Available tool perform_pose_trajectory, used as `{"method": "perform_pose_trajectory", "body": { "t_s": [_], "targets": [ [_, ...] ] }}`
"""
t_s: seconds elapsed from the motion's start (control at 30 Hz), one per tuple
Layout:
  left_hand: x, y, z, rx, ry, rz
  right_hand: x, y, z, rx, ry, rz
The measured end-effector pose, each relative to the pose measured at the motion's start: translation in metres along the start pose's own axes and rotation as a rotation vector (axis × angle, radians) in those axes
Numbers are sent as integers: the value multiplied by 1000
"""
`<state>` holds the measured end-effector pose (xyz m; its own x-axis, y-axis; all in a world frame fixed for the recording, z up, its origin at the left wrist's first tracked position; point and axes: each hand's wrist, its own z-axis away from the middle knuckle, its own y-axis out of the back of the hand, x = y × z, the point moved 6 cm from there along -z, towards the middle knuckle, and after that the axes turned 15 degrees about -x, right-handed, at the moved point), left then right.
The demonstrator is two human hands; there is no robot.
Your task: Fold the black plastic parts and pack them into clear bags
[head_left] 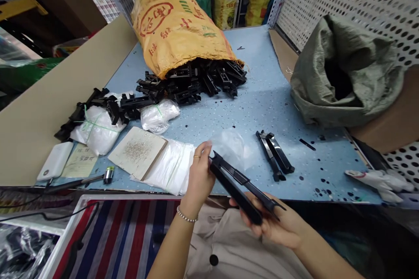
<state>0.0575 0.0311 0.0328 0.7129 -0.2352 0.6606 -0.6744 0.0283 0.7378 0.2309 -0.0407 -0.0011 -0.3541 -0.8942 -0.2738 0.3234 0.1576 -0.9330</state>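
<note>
My right hand (270,222) is wrapped round the lower end of a pair of long black plastic parts (237,187), which fork apart into a narrow V. My left hand (200,170) is closed at their upper end, its fingertips pinching the edge of a clear plastic bag (231,146). The bag spreads out behind the parts, over the blue tabletop. Two more black plastic parts (275,154) lie together on the table, to the right of the bag. A stack of flat clear bags (176,165) is just left of my left hand.
A yellow woven sack (186,26) spills a heap of black parts (203,80). Wrapped bundles (98,128), a square board (137,150) and a hammer (94,178) lie left. A grey-green sack (343,74) and a white glove (379,181) are right. The blue table (216,115) has black scraps.
</note>
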Motion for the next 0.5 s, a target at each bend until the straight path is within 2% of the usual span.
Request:
{"method": "perform_pose_trajectory", "body": {
  "t_s": [0.07, 0.13, 0.23, 0.3, 0.33, 0.37, 0.43, 0.47, 0.5],
  "targets": [
    [1, -4, 5, -26, -6, -25, 1, 10, -5, 50, 27, -69],
    [11, -15, 14, -112, -94, -77, -10, 19, -15, 136, 99, 26],
    [33, -38, 27, -312, -287, -51, -33, 22, -30, 312, 216, 456],
    [44, -43, 33, -387, -335, 30, -45, 13, -33, 472, 280, 845],
    [49, -40, 36, -393, -332, 73, -47, 5, -33, 523, 288, 1019],
    [52, -31, 41, -379, -313, 113, -47, -4, -34, 514, 273, 1153],
    [54, -1, 59, -343, -231, 185, -40, -22, -36, 311, 170, 1280],
    [52, 17, 72, -342, -163, 211, -38, -28, -33, 186, 104, 1292],
    [46, 35, 89, -371, -80, 231, -42, -31, -27, 115, 61, 1302]
  ]
}}
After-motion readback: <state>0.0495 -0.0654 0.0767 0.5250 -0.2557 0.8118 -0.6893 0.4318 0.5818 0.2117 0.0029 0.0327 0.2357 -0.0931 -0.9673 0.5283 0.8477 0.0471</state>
